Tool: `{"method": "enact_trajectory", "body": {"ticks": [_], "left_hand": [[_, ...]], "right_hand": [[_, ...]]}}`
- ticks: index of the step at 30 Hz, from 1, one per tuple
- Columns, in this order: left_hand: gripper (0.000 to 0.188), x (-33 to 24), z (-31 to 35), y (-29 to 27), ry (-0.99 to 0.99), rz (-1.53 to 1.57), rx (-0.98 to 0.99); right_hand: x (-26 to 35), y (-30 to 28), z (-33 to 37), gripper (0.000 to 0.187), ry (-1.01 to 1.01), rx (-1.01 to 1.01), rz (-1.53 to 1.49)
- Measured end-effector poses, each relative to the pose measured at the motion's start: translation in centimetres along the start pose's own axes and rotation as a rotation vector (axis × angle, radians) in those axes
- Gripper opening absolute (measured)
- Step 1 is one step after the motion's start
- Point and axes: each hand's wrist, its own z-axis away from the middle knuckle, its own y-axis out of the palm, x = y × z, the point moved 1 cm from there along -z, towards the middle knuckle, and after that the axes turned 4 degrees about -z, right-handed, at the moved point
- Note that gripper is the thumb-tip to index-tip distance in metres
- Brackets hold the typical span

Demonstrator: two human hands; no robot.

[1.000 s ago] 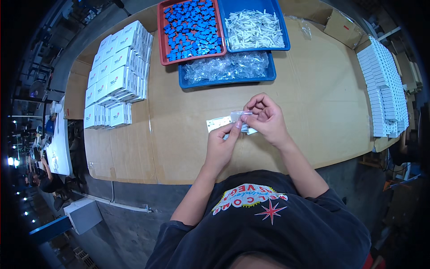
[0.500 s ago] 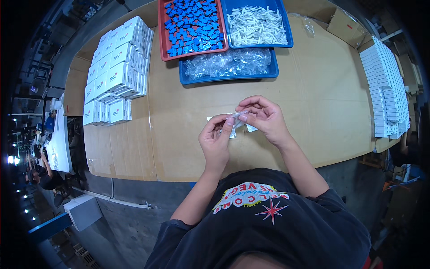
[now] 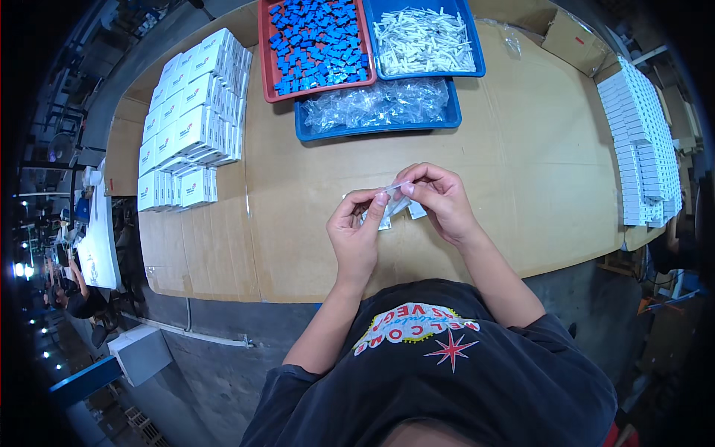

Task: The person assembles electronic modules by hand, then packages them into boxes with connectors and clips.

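Note:
Between my two hands, over the cardboard-covered table, is a small clear plastic bag. My left hand pinches one end of its upper edge between thumb and forefinger. The other end is pinched the same way by my right hand. The bag's edge is drawn out between the fingertips and its body hangs below; whether anything lies inside I cannot tell. Beneath the hands lie small white pieces, one white piece showing by my right palm; the fingers partly cover them.
Beyond my hands, a blue tray holds clear plastic bags. Behind it stand a red tray of blue plastic parts and a blue tray of thin white pieces. White boxes are stacked at left, more white boxes at right.
The bag's upper edge is now stretched straighter between my fingertips, and more of its body shows below. My hands have otherwise shifted only slightly.

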Motion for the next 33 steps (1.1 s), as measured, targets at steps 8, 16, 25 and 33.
{"method": "enact_trajectory", "body": {"ticks": [8, 16, 25, 33], "left_hand": [[0.014, 0.1, 0.2, 0.4, -0.014, 0.037, -0.007], [0.016, -0.9, 0.3, 1.6, -0.031, 0.085, -0.008], [0.015, -0.9, 0.3, 1.8, 0.028, 0.106, -0.058], [0.016, -0.6, 0.0, 1.2, -0.066, 0.041, -0.005]], "right_hand": [[-0.4, 0.5, 0.1, 0.009, 0.001, -0.067, -0.095], [-0.7, 0.6, 0.1, 0.008, -0.060, -0.101, -0.100], [-0.4, 1.1, 0.0, 0.008, -0.061, -0.050, -0.074], [-0.2, 0.8, 0.1, 0.009, -0.072, -0.001, -0.002]]}}
